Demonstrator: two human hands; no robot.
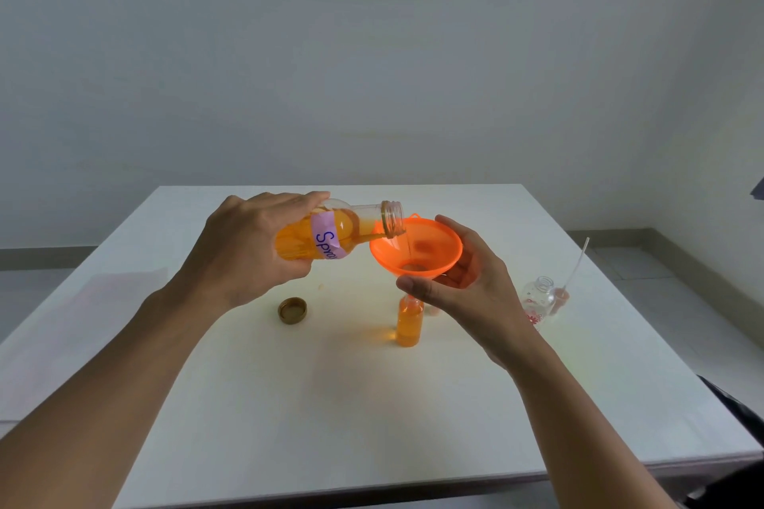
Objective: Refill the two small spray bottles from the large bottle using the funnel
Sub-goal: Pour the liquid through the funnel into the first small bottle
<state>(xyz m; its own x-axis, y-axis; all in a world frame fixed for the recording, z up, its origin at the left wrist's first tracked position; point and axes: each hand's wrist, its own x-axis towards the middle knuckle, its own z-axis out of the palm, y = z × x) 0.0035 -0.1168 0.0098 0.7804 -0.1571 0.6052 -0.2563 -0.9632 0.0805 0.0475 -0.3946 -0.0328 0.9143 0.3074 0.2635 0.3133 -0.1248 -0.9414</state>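
Observation:
My left hand [252,244] grips the large bottle [330,233] with a pink label, tipped so its open mouth hangs over the orange funnel [430,250]. A thin stream of orange liquid runs from the mouth into the funnel. My right hand [467,285] holds the funnel by its rim and side. The funnel's spout sits in the neck of a small bottle [409,322], which stands upright and is nearly full of orange liquid. A second small bottle [539,298], clear with a flower print and no top, stands to the right, apart from my hands.
The large bottle's gold cap [292,310] lies upside down on the white table [248,405], left of the small bottle. A spray head with a long dip tube [572,275] rests beside the clear bottle. The table's right edge is close to that bottle.

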